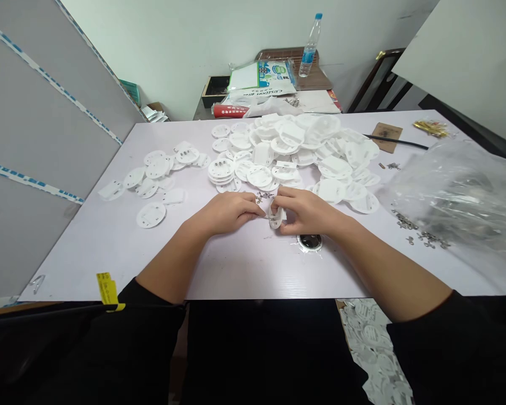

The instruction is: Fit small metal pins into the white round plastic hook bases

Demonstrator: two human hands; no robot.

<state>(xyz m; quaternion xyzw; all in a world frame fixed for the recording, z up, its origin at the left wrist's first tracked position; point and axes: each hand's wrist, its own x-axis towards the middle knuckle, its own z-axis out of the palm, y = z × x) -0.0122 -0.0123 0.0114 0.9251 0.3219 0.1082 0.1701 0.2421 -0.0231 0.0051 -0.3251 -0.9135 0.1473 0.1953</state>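
My right hand (pixel 306 211) is closed around a small white plastic disc (pixel 275 216), held on edge just above the table (pixel 109 247). My left hand (pixel 227 212) pinches a tiny metal piece against the disc's left side; the piece is too small to make out clearly. A few loose metal clips (pixel 262 197) lie just behind my fingers. A large heap of white discs (pixel 303 152) spreads behind both hands. A smaller group of white discs (pixel 156 174) lies to the left.
A round hole with a metal ring (pixel 309 242) sits in the table near my right wrist. A clear plastic bag (pixel 459 191) with small metal parts (pixel 421 233) beside it lies at right. A water bottle (pixel 310 46) and papers stand on a far desk. More discs (pixel 375 337) lie below the table edge.
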